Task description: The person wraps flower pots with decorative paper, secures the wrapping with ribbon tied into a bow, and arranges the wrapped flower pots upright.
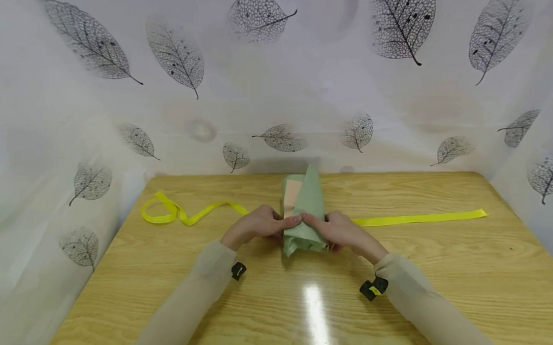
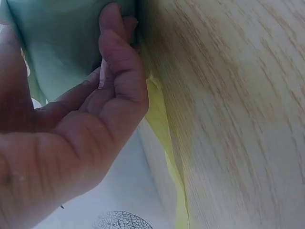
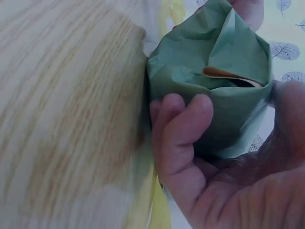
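A roll of green wrapping paper (image 1: pixel 313 196) lies mid-table, with a peach layer (image 1: pixel 292 193) showing along its upper left part. From the left, my left hand (image 1: pixel 260 221) holds its side, thumb on top; the left wrist view shows curled fingers (image 2: pixel 121 71) against the paper. My right hand (image 1: pixel 347 230) grips the opposite side, its thumb close to the other thumb. In the right wrist view, the near end of the paper (image 3: pixel 190 71) is crumpled and folded inward, with a peach edge poking out. Whatever the paper encloses is hidden. A yellow ribbon (image 1: pixel 416 219) passes behind the hands.
The ribbon's left part (image 1: pixel 158 219) curls into a loop on the wooden table (image 1: pixel 262 309); its right part runs straight toward the table's right side. A white leaf-printed sheet (image 1: pixel 307 87) hangs behind the table and at both sides.
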Available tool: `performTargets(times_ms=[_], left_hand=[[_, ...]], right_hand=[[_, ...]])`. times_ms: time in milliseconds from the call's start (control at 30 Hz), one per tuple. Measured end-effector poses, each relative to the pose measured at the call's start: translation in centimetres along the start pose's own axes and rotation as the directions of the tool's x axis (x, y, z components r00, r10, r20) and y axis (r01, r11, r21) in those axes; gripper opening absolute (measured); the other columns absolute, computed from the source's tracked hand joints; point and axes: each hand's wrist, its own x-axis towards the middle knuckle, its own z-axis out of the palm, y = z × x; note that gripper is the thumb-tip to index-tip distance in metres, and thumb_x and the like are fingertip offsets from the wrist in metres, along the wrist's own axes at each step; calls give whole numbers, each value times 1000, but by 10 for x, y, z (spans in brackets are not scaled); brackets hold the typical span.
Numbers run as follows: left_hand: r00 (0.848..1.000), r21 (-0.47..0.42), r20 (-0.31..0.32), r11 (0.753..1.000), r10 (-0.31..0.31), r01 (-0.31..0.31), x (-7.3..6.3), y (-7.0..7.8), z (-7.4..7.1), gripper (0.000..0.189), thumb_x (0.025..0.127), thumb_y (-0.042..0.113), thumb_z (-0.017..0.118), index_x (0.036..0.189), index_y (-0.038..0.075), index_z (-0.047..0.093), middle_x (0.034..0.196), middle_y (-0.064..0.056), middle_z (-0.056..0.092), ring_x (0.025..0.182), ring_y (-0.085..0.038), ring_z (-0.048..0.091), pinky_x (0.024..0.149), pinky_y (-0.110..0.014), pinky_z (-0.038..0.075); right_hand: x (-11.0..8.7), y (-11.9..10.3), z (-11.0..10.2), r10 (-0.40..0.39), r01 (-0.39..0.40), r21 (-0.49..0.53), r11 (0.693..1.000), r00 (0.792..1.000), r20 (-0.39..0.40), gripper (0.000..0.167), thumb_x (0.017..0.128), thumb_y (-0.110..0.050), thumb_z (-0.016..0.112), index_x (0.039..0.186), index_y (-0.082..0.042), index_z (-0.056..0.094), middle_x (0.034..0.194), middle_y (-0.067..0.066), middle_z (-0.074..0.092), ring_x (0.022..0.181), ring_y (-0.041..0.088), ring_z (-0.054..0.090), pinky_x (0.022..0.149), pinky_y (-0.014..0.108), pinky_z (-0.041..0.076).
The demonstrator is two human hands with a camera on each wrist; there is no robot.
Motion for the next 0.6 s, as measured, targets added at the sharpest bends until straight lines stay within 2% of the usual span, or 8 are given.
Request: performTargets(times_ms=[167, 267, 367, 433, 500, 533, 600], left_hand=[[999, 14, 14, 999, 31, -32, -2, -2, -2, 67, 93, 67, 60, 97, 3, 77, 93, -7, 76, 87, -16, 68, 80, -29, 54], [998, -18, 35, 998, 60, -59, -3, -6, -8, 71, 96, 67, 57, 113, 0, 75, 102, -8, 78, 92, -17, 72, 84, -32, 58], [997, -81, 9, 994, 78, -77, -9, -12, -25, 73, 99, 63, 54, 131, -2, 65, 116, -13, 76, 101, -22, 75, 91, -37, 60], [996, -109, -44, 990, 83, -87, -18, -18, -44, 71, 103, 57, 53, 138, -4, 59, 126, -19, 71, 109, -27, 73, 96, -42, 58], [988, -101, -137, 992, 66, -80, -31, -26, -68, 66, 104, 51, 53, 141, -4, 56, 133, -22, 67, 116, -31, 70, 101, -46, 55], [981, -84, -189, 994, 51, -68, -39, -31, -80, 64, 105, 49, 53, 142, -3, 54, 136, -23, 65, 119, -32, 68, 103, -46, 54], [956, -31, -294, 999, 18, -29, -55, -45, -103, 60, 106, 45, 52, 144, -2, 53, 138, -24, 63, 122, -35, 66, 104, -48, 53]], right_hand=[[3, -2, 3, 16, -16, 10, 1000, 1000, -10, 77, 92, -75, 52, 106, 1, 63, 83, 13, 65, 56, 22, 65, 51, 35, 57], [3, -1, 3, 28, -28, 17, 999, 999, -17, 78, 90, -77, 53, 104, 0, 63, 82, 13, 66, 56, 21, 66, 51, 34, 57], [3, 0, 3, 30, -29, 17, 999, 999, -16, 80, 88, -80, 54, 102, -1, 64, 80, 12, 67, 54, 21, 65, 51, 34, 57], [3, 1, 3, 30, -30, 23, 999, 999, -14, 80, 87, -80, 55, 101, -2, 64, 80, 12, 67, 53, 20, 65, 51, 34, 57], [3, 1, 3, 31, -30, 20, 999, 999, -17, 79, 87, -80, 55, 101, -2, 64, 80, 12, 67, 52, 20, 64, 51, 34, 57], [3, 1, 3, 30, -29, 19, 999, 999, -16, 79, 87, -80, 55, 102, -3, 65, 80, 12, 66, 52, 20, 64, 51, 34, 57], [3, 1, 4, 32, -32, 20, 999, 999, -19, 79, 88, -79, 55, 102, -3, 64, 81, 12, 66, 52, 20, 64, 51, 34, 57]])
